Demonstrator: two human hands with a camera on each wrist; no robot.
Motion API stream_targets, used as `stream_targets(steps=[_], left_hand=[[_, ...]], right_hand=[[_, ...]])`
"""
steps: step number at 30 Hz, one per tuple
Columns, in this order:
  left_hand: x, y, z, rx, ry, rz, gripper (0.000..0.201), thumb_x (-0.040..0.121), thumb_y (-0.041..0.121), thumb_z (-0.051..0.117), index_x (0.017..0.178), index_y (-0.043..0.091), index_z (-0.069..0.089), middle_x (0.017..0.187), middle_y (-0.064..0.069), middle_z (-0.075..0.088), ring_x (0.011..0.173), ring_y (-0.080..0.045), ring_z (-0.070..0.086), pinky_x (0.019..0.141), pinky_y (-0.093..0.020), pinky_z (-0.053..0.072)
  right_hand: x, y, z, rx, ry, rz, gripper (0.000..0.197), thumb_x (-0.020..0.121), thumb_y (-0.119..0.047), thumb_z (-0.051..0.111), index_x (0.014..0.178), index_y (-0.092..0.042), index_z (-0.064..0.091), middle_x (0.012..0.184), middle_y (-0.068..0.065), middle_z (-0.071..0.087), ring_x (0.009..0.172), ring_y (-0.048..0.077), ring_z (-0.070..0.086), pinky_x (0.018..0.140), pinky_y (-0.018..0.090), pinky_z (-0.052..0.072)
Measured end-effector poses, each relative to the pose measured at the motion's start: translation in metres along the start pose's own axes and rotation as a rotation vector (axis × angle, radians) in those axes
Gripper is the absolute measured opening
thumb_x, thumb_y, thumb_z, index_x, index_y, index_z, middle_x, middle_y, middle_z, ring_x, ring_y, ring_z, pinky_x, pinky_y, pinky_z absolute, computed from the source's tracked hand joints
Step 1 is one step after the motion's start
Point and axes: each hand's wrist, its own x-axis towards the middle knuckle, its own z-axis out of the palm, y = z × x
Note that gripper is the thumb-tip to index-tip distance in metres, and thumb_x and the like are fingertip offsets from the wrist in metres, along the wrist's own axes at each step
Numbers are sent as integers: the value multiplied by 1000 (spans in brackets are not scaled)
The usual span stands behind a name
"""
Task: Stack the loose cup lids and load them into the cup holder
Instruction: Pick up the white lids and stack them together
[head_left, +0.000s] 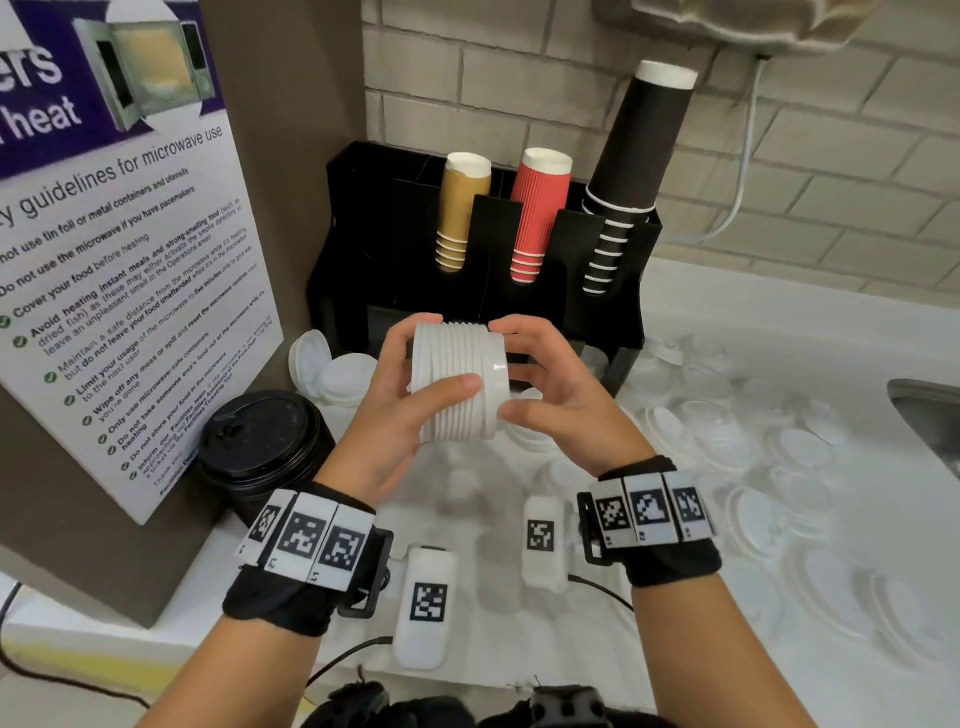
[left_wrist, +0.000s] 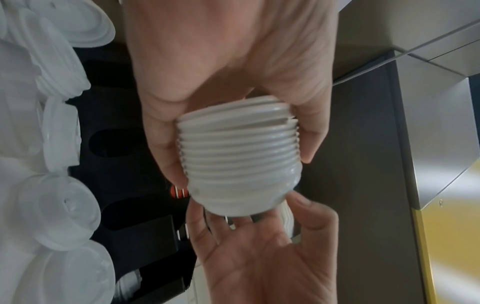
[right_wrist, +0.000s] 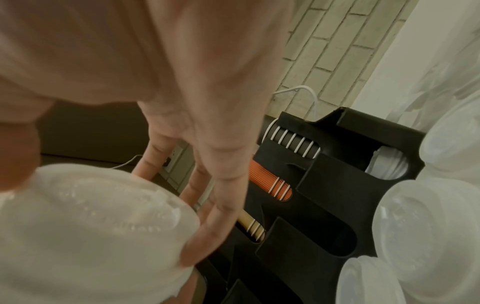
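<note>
I hold a nested stack of white cup lids (head_left: 457, 382) sideways in the air, in front of the black cup holder (head_left: 358, 218) that stands at the back of the counter (head_left: 779, 322) against the brick wall. My left hand (head_left: 400, 395) grips the stack, thumb across its near side and fingers curled over the far side. My right hand (head_left: 550, 384) has its fingers spread and only lightly bent, fingertips against the top lid's face and rim; it steadies and presses, it does not clasp.

Judgement: step in hand is squaring the stack before loading. The left wrist view shows the rims (left_wrist: 239, 144) slightly stepped at the palm end, so they are not fully nested. I would press along the stack's axis with the right palm while the left loosens just enough to let the lids seat, then tighten again.

The holder's upper slots carry the tan cups (head_left: 462, 208), red cups (head_left: 537, 208) and black cups (head_left: 623, 171). The right wrist view shows empty front pockets (right_wrist: 319, 238) lower down, and one near the holder's corner already holding white lids (right_wrist: 387, 164). I would turn the stack to match a pocket's axis before entry.

Risk: thin lids fan apart if squeezed off-centre. Many loose clear lids (head_left: 753, 447) lie over the counter's right side toward the sink edge (head_left: 930, 410), more white ones (head_left: 332, 369) near the black-lidded cup (head_left: 265, 441) at the left.
</note>
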Motion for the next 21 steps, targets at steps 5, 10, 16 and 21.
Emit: stream_targets(steps=[5,10,16,21], left_hand=[[4,-7,7,-106,43,-46,71,62,29,77,126,36,47,121,3,58,111,-19,60,70,-33,57],[5,-16,8,-298,19,-201,117,48,44,92,147,22,34,142,-13,51,128,-33,52,97,-50,50],[7,-25,0,-494,68,-261,57,79,43,65,130,20,57,130,-12,63,120,-30,60,97,-53,48],[7,-28,-8,-697,125,-289,80,66,47,76,137,19,52,135,-20,57,121,-47,54,91,-64,49]], right_hand=[[2,-3,-3,-43,50,33,56,74,-19,72,121,-36,45,123,-3,54,112,15,56,88,35,54],[11,-15,-9,-199,35,67,35,76,-25,79,104,-22,58,118,-4,57,108,12,60,84,37,57],[26,-27,-25,-381,-151,66,21,96,-26,54,115,-26,64,119,-1,51,109,8,58,91,23,52],[47,-2,-48,-612,-2,268,20,97,-28,51,111,-21,64,118,-1,60,111,15,57,92,27,50]])
